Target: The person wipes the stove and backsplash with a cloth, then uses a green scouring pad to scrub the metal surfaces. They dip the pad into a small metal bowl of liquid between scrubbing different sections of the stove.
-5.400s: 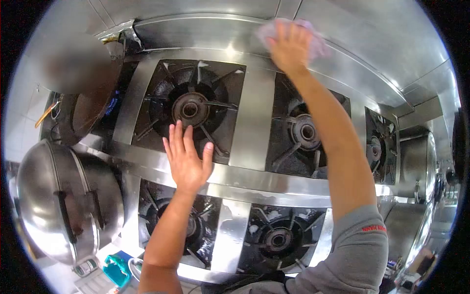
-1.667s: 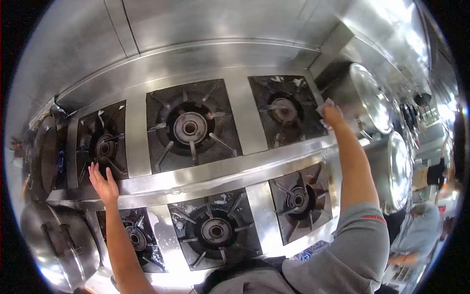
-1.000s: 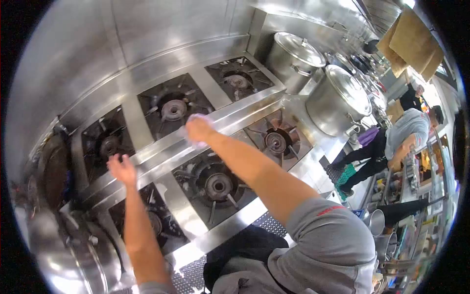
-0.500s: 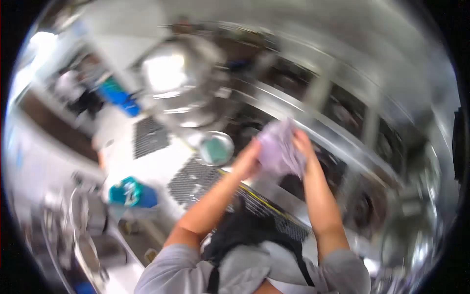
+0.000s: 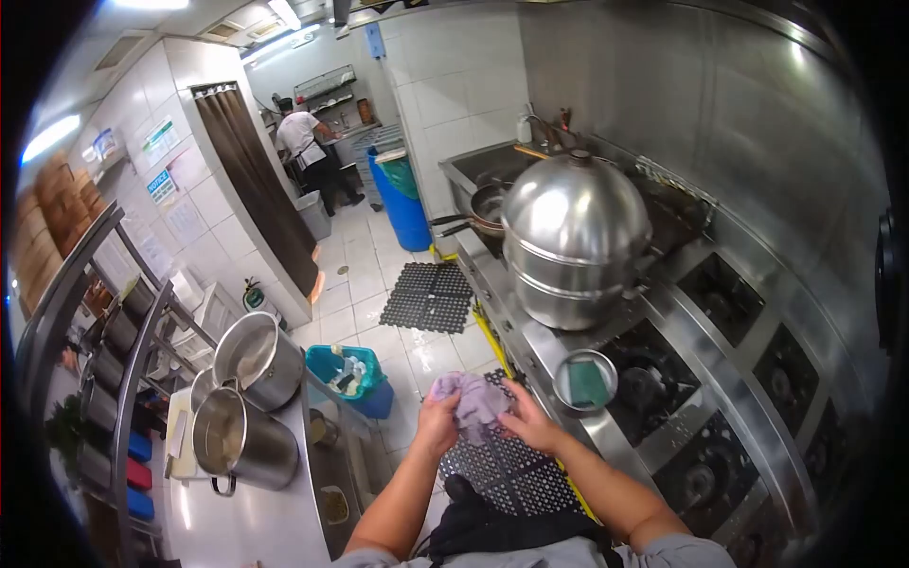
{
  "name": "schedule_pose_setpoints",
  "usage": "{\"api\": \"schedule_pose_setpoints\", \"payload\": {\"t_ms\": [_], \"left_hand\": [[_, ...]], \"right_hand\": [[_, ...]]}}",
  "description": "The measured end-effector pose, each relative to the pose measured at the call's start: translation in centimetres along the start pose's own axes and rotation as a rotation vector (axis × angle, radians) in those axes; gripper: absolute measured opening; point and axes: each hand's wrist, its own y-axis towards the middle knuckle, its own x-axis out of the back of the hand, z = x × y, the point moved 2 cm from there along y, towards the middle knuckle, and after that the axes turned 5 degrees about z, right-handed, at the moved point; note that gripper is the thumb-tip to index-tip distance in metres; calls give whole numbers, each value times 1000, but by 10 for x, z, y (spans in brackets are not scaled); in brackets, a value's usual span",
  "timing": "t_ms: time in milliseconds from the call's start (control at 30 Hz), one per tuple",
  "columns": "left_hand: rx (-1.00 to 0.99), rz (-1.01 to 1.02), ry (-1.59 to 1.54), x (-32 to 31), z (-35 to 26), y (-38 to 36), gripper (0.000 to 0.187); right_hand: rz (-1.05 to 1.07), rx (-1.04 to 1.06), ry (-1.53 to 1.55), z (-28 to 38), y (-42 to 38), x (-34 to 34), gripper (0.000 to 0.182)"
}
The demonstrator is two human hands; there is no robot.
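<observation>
A crumpled, pale purple cloth (image 5: 476, 405) is bunched between my two hands, above the black floor mat. My left hand (image 5: 438, 418) grips its left side with the fingers wrapped round it. On the other side, my right hand (image 5: 526, 418) pinches the cloth's right edge. To the right of the hands, a round metal bowl (image 5: 562, 386) with a green scouring pad (image 5: 588, 384) in it rests at the stove's edge. A large domed steel steamer (image 5: 576, 237) stands on the stove behind the bowl.
Stove burners (image 5: 703, 476) line the right side. On the left counter (image 5: 199, 521) stand two large pots (image 5: 244, 440). A teal-lined bin (image 5: 375, 396) sits beside it on the floor. A blue barrel (image 5: 405, 208) and a person (image 5: 303, 142) are farther back.
The view has swung left and up, now showing the back room. My hands, still on the cloth, have come lower and nearer my body, away from over the burners.
</observation>
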Motion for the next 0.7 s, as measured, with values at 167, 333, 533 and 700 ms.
{"api": "schedule_pose_setpoints", "payload": {"t_ms": [167,333,533,700], "left_hand": [[-604,-68,923,76,-80,54,38],[-620,-77,1704,119,-136,106,87],[-602,66,1172,158,-207,161,115],[-411,-151,948,238,-185,194,88]], "right_hand": [[55,-216,207,-43,176,-69,40],[78,-250,1152,-7,292,-143,30],[116,100,570,35,464,-99,29],[-331,800,201,260,631,-1,44]]}}
